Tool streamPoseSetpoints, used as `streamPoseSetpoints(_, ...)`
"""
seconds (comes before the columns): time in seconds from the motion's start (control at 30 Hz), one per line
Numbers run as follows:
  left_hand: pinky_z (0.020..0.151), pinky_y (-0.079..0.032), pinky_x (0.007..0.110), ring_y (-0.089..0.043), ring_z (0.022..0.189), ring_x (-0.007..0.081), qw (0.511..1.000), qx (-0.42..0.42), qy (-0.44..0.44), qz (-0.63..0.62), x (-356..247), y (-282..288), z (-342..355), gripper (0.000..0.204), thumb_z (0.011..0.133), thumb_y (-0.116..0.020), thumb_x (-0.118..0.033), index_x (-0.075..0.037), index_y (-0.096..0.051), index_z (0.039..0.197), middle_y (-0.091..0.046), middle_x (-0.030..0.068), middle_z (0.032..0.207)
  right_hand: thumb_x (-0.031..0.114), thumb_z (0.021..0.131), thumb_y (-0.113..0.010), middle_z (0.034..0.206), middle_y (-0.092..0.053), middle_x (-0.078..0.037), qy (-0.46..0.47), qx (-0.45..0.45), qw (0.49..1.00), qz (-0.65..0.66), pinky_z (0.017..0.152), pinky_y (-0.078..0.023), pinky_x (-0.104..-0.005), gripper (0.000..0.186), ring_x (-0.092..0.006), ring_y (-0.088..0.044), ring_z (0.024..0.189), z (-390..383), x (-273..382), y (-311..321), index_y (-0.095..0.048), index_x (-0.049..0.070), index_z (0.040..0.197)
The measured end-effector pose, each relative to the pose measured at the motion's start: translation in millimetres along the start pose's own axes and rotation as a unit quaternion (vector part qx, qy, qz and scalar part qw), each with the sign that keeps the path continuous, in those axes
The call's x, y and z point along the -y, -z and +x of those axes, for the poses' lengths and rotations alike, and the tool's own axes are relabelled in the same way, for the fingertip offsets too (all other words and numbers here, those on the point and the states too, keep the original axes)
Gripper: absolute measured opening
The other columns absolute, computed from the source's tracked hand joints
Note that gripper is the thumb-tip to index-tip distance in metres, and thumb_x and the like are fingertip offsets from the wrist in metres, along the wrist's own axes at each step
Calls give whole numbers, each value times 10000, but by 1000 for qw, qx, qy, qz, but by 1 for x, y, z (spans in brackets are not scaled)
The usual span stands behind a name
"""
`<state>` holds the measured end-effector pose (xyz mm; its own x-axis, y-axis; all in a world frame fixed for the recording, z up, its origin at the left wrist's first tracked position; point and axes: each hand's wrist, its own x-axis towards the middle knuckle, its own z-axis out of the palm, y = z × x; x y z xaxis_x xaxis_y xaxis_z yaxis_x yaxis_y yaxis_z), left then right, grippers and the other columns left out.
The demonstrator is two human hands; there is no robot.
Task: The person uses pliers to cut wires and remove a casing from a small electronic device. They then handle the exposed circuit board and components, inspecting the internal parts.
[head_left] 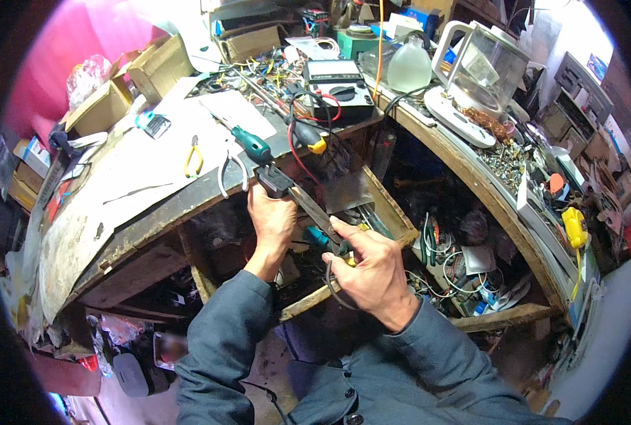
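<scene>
While leaning over an open wooden drawer [390,212] under a cluttered workbench [138,177], the person is working with both hands right at the drawer's front. The left hand [273,216] is wrapping closed around a black block-shaped part [274,180] at the upper end of a long flat metal bar [315,209], right against the bench edge. The right hand [372,273] is sitting lower down, fingers pinching together on the bar's lower end, with a black cable [333,283] looping out under the palm. A teal-handled tool [317,237] is lying in the drawer just between the two hands; can't tell if either hand is actually touching it.

Up on the bench, a green-handled screwdriver [253,145] is resting just above the left hand, with white-handled pliers [232,170] beside it and yellow-handled pliers [193,159] further to the left. An analog meter [338,88] is sitting behind, its red lead [297,152] trailing down toward the drawer, next to a yellow-and-black screwdriver [308,134]. Off to the right, a glass kettle [482,67] is standing on its base, with a pile of screws [503,159] near it.
</scene>
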<state>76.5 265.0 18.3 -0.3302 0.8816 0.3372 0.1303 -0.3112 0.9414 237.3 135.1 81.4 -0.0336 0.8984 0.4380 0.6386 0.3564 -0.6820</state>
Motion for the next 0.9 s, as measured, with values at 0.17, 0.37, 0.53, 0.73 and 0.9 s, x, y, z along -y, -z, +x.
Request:
streamPoseSetpoints(0.17,661,-512,301,-599,740,111,1000,19,19,13,-2,4,2,143,813,-720,33,-44,-646,908,-663,-13,849,196,836,-744,767,-568,-158,45,21,995,-89,595,-507,-469,532,-361,-614,635,2,-4,6,-648,118,1354)
streamPoseSetpoints(0.37,686,-513,300,-594,755,110,1000,16,18,11,-6,3,-1,173,807,-717,51,-49,-634,921,-653,-14,856,188,839,-733,778,-580,-181,53,64,994,-67,611,-508,-477,528,-391,-611,649,11,-5,18,-642,93,1350)
streamPoseSetpoints(0.53,683,-506,289,-583,743,90,1000,16,15,-14,-11,0,-2,161,812,-696,69,-63,-640,888,-642,-26,834,127,790,-781,801,-641,-188,35,37,998,22,595,-496,-435,522,-341,-605,629,9,-12,7,-666,27,1290)
streamPoseSetpoints(0.73,652,-504,290,-587,696,88,1000,22,-5,-7,-4,1,-1,127,808,-679,73,-51,-654,820,-662,-25,792,79,772,-820,900,-717,-158,-90,75,983,145,574,-478,-310,527,-122,-571,633,8,-9,6,-669,-31,1265)
streamPoseSetpoints(0.9,643,-502,288,-583,699,86,999,35,0,-6,-7,1,0,118,812,-693,56,-51,-649,835,-657,-22,795,61,787,-817,957,-747,-100,-113,72,960,245,607,-497,-260,514,-54,-577,721,8,-15,2,-669,-41,1269)
